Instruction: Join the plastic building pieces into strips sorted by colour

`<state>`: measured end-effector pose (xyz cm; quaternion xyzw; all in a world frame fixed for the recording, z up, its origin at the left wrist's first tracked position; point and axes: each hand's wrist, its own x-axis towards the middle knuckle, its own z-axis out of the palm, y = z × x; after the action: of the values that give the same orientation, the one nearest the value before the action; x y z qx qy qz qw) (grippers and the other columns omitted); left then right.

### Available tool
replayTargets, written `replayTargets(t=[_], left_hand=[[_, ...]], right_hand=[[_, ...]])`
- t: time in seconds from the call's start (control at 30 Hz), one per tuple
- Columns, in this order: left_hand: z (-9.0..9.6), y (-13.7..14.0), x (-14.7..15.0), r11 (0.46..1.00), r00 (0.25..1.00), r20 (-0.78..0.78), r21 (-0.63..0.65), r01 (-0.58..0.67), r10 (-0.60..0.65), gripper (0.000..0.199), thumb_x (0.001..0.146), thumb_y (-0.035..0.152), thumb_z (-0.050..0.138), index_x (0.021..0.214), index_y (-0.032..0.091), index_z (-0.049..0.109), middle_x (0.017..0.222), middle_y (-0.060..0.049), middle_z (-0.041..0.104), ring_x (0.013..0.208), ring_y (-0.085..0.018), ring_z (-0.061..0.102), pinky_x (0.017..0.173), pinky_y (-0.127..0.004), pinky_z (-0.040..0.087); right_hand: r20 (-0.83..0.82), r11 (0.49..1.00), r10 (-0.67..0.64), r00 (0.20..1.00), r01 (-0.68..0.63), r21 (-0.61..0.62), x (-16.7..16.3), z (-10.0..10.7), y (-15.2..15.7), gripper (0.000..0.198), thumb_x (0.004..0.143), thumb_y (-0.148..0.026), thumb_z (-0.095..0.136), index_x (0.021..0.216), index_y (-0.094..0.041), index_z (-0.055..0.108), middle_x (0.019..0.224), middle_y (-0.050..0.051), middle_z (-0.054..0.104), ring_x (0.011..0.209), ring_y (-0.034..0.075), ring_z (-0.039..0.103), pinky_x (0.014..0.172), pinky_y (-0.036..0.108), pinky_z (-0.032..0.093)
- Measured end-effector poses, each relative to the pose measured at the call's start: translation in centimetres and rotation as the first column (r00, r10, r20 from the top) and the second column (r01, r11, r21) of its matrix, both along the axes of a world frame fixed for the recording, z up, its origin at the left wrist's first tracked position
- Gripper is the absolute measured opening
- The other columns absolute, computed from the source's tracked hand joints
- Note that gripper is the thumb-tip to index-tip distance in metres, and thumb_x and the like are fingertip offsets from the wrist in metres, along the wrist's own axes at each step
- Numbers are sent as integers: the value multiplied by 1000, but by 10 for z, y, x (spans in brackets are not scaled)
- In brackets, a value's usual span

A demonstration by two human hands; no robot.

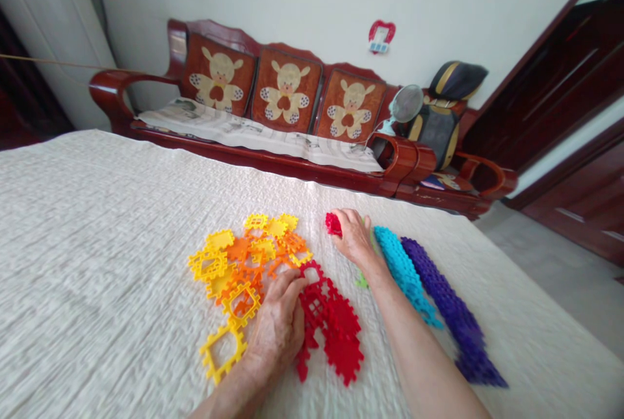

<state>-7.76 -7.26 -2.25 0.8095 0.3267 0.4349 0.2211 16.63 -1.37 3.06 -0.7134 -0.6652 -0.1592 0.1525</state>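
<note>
My right hand [355, 234] is closed around a small bunch of red interlocking plastic pieces [333, 224], low over the bed cover. Light green pieces [361, 279] show partly from under that hand and wrist. My left hand [280, 318] has its fingers curled down at the edge of a spread of red toothed pieces [344, 334]; its fingertips are partly hidden, so what they pinch is unclear. On its other side lie loose orange pieces [238, 249] and yellow frames and plates [221, 351], some overlapping.
Right of my right forearm run a row of light blue pieces [402, 269] and a longer purple row [451, 312]. All rest on a white quilted cover [121, 263]. Beyond its far edge stand a wooden sofa [292, 162], a small fan [406, 104] and a chair with a massage cushion [436, 130].
</note>
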Motion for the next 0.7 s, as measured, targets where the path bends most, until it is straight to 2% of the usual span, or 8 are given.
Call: replayTargets(t=[0.1, 0.2, 0.3, 0.37, 0.5, 0.7], left_hand=[[1, 0, 0, 1000, 1000, -5, 1, 9, -9, 44, 83, 2, 41, 118, 20, 59, 126, -9, 61, 118, -22, 56, 100, -41, 51], [2, 0, -1, 1000, 1000, 0, -13, 16, -16, 42, 85, 3, 39, 120, 19, 58, 125, -10, 61, 118, -22, 56, 101, -41, 51], [3, 0, -1, 1000, 1000, 6, -30, 4, -4, 46, 84, 3, 40, 124, 19, 56, 128, -10, 60, 123, -23, 54, 104, -43, 49], [4, 0, -1, 999, 1000, 15, -41, -10, 10, 49, 83, 3, 40, 128, 20, 53, 128, -10, 61, 125, -23, 54, 106, -44, 48], [5, 1, -1, 996, 999, 16, -75, -39, 40, 49, 84, 4, 40, 130, 18, 51, 128, -12, 62, 124, -24, 55, 105, -46, 49], [6, 1, -1, 994, 1000, -3, -103, -29, 29, 47, 86, 5, 39, 130, 16, 52, 131, -14, 60, 128, -25, 52, 108, -48, 47]], right_hand=[[-36, 999, 33, 999, -32, 26, -7, 12, -7, 49, 82, -17, 58, 131, -19, 51, 132, 14, 55, 123, 30, 49, 105, 54, 31], [-129, 989, 143, 981, -137, 54, -19, 21, -21, 43, 84, -18, 56, 127, -18, 55, 129, 14, 58, 121, 27, 52, 105, 46, 37], [-265, 958, 282, 922, -284, 34, -32, 23, -43, 34, 85, -18, 54, 118, -21, 60, 119, 9, 63, 114, 22, 58, 101, 38, 43], [-348, 942, 313, 884, -337, -9, -40, 20, -59, 29, 85, -19, 55, 113, -22, 62, 113, 7, 65, 107, 20, 61, 96, 35, 47], [-427, 947, 248, 870, -311, -83, -53, 10, -79, 24, 85, -21, 58, 108, -22, 64, 107, 6, 67, 99, 19, 64, 88, 32, 50], [-357, 967, 136, 924, -202, -157, -66, 1, -69, 19, 87, -25, 59, 104, -20, 65, 102, 8, 68, 93, 19, 65, 86, 31, 50]])
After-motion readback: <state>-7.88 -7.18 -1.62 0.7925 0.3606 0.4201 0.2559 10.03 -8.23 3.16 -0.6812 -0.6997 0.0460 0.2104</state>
